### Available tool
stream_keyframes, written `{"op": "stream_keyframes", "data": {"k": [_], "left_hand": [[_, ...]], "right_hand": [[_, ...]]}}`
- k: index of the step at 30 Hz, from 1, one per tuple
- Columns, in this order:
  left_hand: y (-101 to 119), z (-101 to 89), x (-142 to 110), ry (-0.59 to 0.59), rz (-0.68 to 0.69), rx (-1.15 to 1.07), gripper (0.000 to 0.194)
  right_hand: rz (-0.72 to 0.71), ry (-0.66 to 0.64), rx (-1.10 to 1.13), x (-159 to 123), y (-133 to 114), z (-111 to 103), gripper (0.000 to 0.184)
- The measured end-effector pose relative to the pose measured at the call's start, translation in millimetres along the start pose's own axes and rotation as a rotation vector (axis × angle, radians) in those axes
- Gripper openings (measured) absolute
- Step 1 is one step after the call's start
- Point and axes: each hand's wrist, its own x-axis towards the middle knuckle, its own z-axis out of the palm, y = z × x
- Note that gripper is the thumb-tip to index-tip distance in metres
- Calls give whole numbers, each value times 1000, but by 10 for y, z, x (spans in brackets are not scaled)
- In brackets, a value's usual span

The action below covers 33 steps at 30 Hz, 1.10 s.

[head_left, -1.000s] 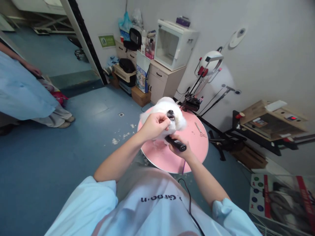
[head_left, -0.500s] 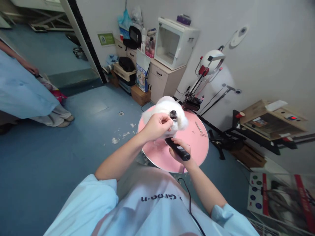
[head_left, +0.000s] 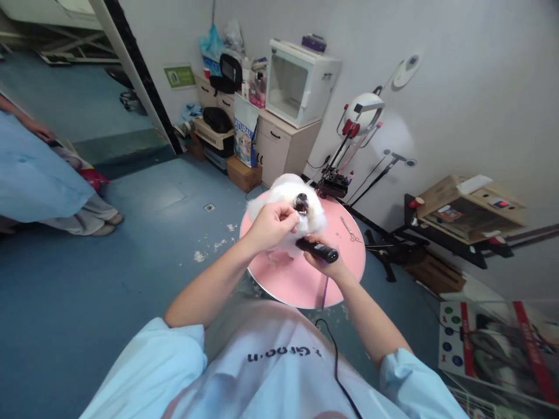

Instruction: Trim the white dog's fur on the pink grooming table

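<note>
A small white fluffy dog (head_left: 286, 191) stands on a round pink grooming table (head_left: 345, 265), its muzzle turned up toward me. My left hand (head_left: 271, 224) is closed around the fur under its chin, holding the head. My right hand (head_left: 325, 262) grips a black corded clipper (head_left: 318, 251), whose tip lies against the dog's chest just below the muzzle. The clipper's black cord (head_left: 336, 361) trails down past my light blue smock.
Scissors (head_left: 349, 230) lie on the pink table's right side. A stand dryer (head_left: 362, 113) and clamp arm (head_left: 332, 185) rise behind the table. Cabinets with a white drying box (head_left: 299, 81) line the wall. Another person in blue (head_left: 39, 174) stands at far left. Fur clippings (head_left: 213, 244) dot the floor.
The clipper has swung from pointing down-right to lying nearly level under the dog's muzzle. The dog's head and my left hand shifted slightly left as the view moved.
</note>
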Motion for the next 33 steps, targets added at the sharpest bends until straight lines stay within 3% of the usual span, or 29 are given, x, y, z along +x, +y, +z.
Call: {"op": "stream_keyframes", "data": {"k": [2, 7, 12, 17, 23, 28, 33], "left_hand": [[-11, -7, -12, -5, 5, 3, 18], [-45, -16, -34, -5, 12, -19, 17], [-44, 5, -33, -9, 18, -12, 19], [-30, 18, -15, -4, 38, -22, 18], [-32, 16, -14, -21, 41, -10, 18], [-23, 19, 1, -49, 51, 7, 16], [25, 27, 91, -65, 79, 46, 18]], "right_hand": [[17, -49, -17, -25, 33, -14, 29], [-57, 37, 12, 8, 64, -68, 29], [-1, -99, -23, 0, 86, -91, 27], [-33, 41, 26, 49, 53, -122, 27], [92, -121, -74, -38, 131, -55, 26], [3, 62, 62, -34, 46, -6, 26], [122, -21, 8, -44, -29, 79, 21]]}}
